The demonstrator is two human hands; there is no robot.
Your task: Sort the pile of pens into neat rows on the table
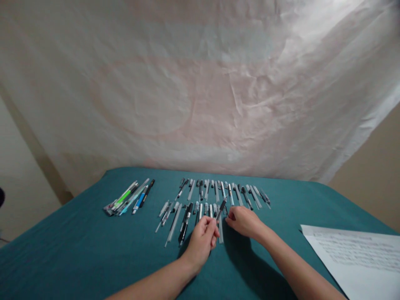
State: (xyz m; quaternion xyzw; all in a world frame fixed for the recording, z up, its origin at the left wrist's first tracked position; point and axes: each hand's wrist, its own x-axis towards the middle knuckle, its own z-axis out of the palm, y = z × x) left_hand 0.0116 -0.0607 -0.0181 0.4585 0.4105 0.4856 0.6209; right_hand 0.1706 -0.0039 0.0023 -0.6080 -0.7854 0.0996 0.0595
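Observation:
My left hand [201, 241] is closed around a pen [221, 206] with a dark grip, its tip pointing up and away from me. Just to the right, my right hand [243, 221] has its fingers curled together low over the cloth. A small dark piece shows at its fingertips, too little of it to name. Under and beside my left hand runs a near row of pens and caps, including a thick black pen [185, 225] and a clear pen barrel [174, 224]. Behind it lies a second row with uncapped pens, such as a white pen [230, 194].
A loose bunch of pens lies at the left, with a green pen [122, 199] and a blue pen [139, 200] in it. Sheets of written paper [353, 250] rest at the right edge. A teal cloth [93, 250] covers the table, and a pale sheet [200, 91] hangs behind.

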